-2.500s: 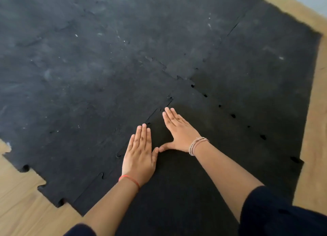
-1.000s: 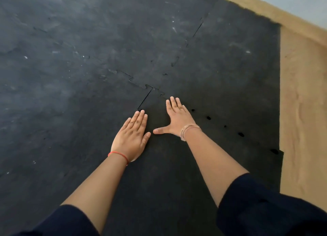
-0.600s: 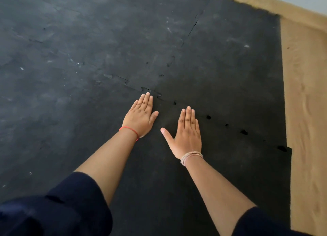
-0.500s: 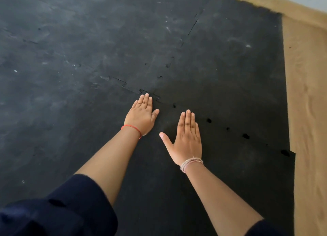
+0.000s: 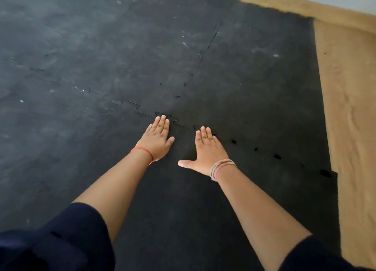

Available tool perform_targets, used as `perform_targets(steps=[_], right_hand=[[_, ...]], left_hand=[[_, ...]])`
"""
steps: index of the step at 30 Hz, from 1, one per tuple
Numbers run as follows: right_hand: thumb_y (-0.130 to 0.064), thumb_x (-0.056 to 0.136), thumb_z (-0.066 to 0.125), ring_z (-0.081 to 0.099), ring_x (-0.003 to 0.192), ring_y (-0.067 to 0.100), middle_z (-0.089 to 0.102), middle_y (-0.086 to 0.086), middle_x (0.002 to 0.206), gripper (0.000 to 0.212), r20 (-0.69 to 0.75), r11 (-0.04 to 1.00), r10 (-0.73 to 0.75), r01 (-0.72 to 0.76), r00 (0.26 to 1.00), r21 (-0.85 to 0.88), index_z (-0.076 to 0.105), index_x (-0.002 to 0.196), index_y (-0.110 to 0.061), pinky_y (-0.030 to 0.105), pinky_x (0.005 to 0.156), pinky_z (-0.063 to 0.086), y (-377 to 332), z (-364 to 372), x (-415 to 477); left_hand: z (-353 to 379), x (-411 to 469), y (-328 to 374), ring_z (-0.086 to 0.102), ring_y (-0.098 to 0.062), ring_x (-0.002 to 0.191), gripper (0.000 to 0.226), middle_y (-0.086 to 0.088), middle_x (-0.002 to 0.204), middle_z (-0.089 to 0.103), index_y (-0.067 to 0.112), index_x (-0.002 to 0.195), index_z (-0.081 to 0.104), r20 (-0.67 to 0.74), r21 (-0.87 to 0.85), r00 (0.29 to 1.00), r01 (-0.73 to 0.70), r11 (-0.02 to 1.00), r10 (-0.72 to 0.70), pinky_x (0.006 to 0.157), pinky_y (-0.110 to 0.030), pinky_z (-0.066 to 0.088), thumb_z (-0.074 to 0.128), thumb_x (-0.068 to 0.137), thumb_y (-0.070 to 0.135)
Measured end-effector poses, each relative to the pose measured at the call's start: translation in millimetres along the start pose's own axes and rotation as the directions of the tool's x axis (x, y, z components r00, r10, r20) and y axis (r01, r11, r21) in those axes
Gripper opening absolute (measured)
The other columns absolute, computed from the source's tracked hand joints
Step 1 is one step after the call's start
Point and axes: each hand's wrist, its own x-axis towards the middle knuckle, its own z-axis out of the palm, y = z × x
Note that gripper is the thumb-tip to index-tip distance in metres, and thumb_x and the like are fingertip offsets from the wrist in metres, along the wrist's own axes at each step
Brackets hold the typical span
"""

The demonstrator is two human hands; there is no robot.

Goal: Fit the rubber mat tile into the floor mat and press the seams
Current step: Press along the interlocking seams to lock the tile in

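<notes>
A black rubber mat tile [image 5: 234, 199] lies flat at the near right of the black floor mat [image 5: 91, 57], its puzzle-tooth edges meeting the neighbouring tiles. My left hand [image 5: 156, 140] lies palm-down at the tile's far left corner, fingertips on the jigsaw seam [image 5: 162, 116]. My right hand [image 5: 207, 150] rests palm-down on the tile, thumb spread to the left, fingertips at the far seam. Both hands are flat and hold nothing. Small dark gaps [image 5: 276, 156] show along the far seam to the right of my right hand.
Bare wooden floor [image 5: 350, 118] runs along the mat's right edge, with a skirting board [image 5: 305, 6] and wall at the back. A straight seam [image 5: 211, 41] between two far tiles leads away from my hands. Dark sleeves fill the lower corners.
My left hand slid forward along the left seam to the tile's far corner. My right hand lifted back, then moved forward to the far seam with its thumb spread wider.
</notes>
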Motion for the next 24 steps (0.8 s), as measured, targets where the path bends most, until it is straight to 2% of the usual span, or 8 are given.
perform_targets(steps=[6,9,11,13,16,19,22,24], right_hand=[[-0.076,0.075,0.04,-0.014,0.144,0.025,-0.016,0.013,0.156,0.114,0.052,0.998,-0.009,0.012,0.999,-0.057,-0.011,0.146,-0.003,0.037,0.116,-0.002,1,1,6],[-0.078,0.075,0.037,-0.013,0.144,0.025,-0.016,0.014,0.156,0.114,0.072,0.996,-0.019,0.025,0.997,-0.088,-0.011,0.146,-0.003,0.037,0.117,-0.001,2,-2,7],[-0.078,0.075,0.037,-0.013,0.144,0.025,-0.015,0.014,0.156,0.114,0.087,0.996,-0.014,0.021,0.996,-0.091,-0.011,0.145,-0.003,0.037,0.117,-0.001,1,-3,6],[-0.078,0.075,0.037,-0.013,0.144,0.025,-0.015,0.014,0.156,0.114,0.093,0.995,-0.006,0.015,0.996,-0.095,-0.011,0.145,-0.003,0.037,0.117,-0.001,1,-5,7],[-0.078,0.075,0.038,-0.012,0.144,0.025,-0.015,0.014,0.156,0.115,0.113,0.995,0.003,0.009,0.994,-0.102,-0.011,0.145,-0.002,0.036,0.117,0.0,-1,-7,7],[-0.076,0.077,0.038,-0.014,0.144,0.025,-0.017,0.013,0.156,0.112,0.144,0.997,0.007,0.005,0.99,-0.081,-0.012,0.146,-0.003,0.036,0.116,0.0,-2,-9,7],[-0.072,0.082,0.033,-0.017,0.143,0.023,-0.02,0.01,0.156,0.103,0.129,1.0,0.021,-0.019,0.991,-0.022,-0.012,0.146,-0.005,0.036,0.116,-0.002,-4,-8,8],[-0.067,0.087,0.029,-0.017,0.143,0.022,-0.02,0.008,0.156,0.093,0.098,0.993,-0.097,0.103,0.99,-0.057,-0.01,0.147,-0.006,0.035,0.117,-0.002,-19,-7,9]], left_hand=[[20,1,0,-0.015,-0.014,0.141,0.063,-0.004,0.156,-0.011,0.01,0.145,-0.005,-0.189,0.002,0.982,0.015,1.0,-0.014,0.113,-0.028,-0.008,0.014,0.096,0.044],[25,1,-1,-0.019,-0.008,0.136,0.079,0.0,0.151,-0.016,0.01,0.145,-0.005,-0.231,0.008,0.973,0.001,1.0,0.001,0.111,-0.026,-0.011,-0.005,0.081,0.056],[25,2,-1,-0.022,-0.006,0.132,0.085,0.003,0.144,-0.023,0.011,0.145,-0.007,-0.237,0.017,0.972,-0.004,1.0,0.008,0.109,-0.025,-0.013,-0.013,0.073,0.057],[24,2,0,-0.021,-0.008,0.135,0.079,0.001,0.148,-0.022,0.011,0.145,-0.008,-0.23,0.026,0.973,0.006,1.0,0.0,0.11,-0.025,-0.012,-0.007,0.081,0.056],[20,-1,1,-0.016,-0.015,0.141,0.065,-0.006,0.155,-0.014,0.008,0.144,-0.008,-0.189,0.036,0.982,0.031,0.999,-0.024,0.112,-0.028,-0.01,0.012,0.095,0.046],[16,2,3,-0.016,-0.016,0.141,0.065,-0.007,0.155,-0.015,0.008,0.144,-0.009,-0.132,0.026,0.99,0.053,0.998,-0.049,0.114,-0.03,-0.008,0.014,0.096,0.044],[17,-11,6,-0.014,-0.017,0.142,0.063,-0.007,0.156,-0.013,0.008,0.145,-0.007,-0.122,-0.064,0.989,0.076,0.995,-0.084,0.114,-0.031,-0.005,0.017,0.097,0.041],[33,-52,-1,-0.015,-0.015,0.141,0.064,-0.004,0.156,-0.011,0.01,0.145,-0.005,-0.185,-0.108,0.974,0.112,0.988,-0.131,0.114,-0.03,-0.007,0.013,0.095,0.045]])
